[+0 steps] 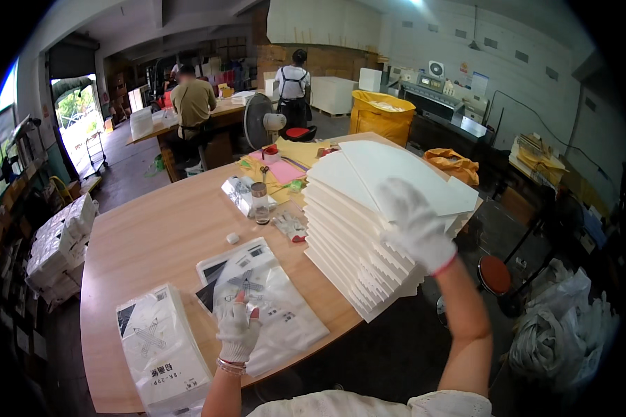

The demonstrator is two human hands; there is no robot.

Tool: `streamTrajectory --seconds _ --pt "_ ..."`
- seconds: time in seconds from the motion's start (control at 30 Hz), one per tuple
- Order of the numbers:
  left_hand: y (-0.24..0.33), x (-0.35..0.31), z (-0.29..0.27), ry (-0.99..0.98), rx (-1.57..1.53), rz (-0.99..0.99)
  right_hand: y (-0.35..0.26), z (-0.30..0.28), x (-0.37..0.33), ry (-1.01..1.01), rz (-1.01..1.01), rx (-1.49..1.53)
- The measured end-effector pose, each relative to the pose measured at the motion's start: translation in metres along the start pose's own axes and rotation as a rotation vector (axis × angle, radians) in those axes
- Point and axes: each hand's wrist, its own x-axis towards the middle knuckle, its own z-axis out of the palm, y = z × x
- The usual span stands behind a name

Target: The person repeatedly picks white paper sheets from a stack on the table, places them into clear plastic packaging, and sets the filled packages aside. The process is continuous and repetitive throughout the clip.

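My left hand, in a white knit glove with bare fingertips, rests on clear printed plastic bags with a pencil drawing. Its fingers are apart, and I see nothing gripped. Over the tall stack of white paper sheets is my right hand, gloved in white with a pink cuff edge. Its fingers are blurred by motion, so their hold on any sheet is unclear. The stack lies in fanned, offset bundles at the table's right edge. Left of my left hand sits a pile of packed, printed bags.
On the wooden table stand a clear jar, a spare glove and a small white lump. Beyond are scissors, coloured papers, a fan and a yellow bin. A red stool stands right; people work behind.
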Motion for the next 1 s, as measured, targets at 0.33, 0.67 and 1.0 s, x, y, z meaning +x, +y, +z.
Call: streamTrajectory --seconds 0.33,0.67,1.0 --pt "0.143 0.059 0.010 -0.673 -1.633 -0.315 0.043 -0.022 0.028 -0.224 0.006 -0.039" --pt "0.108 0.022 -0.031 -0.990 -1.342 -0.541 -0.017 -0.061 -0.136 -0.296 0.722 1.624" --pt "0.122 -0.077 -0.001 -0.511 -0.347 0.273 -0.203 0.061 -0.209 0.091 0.748 1.156"
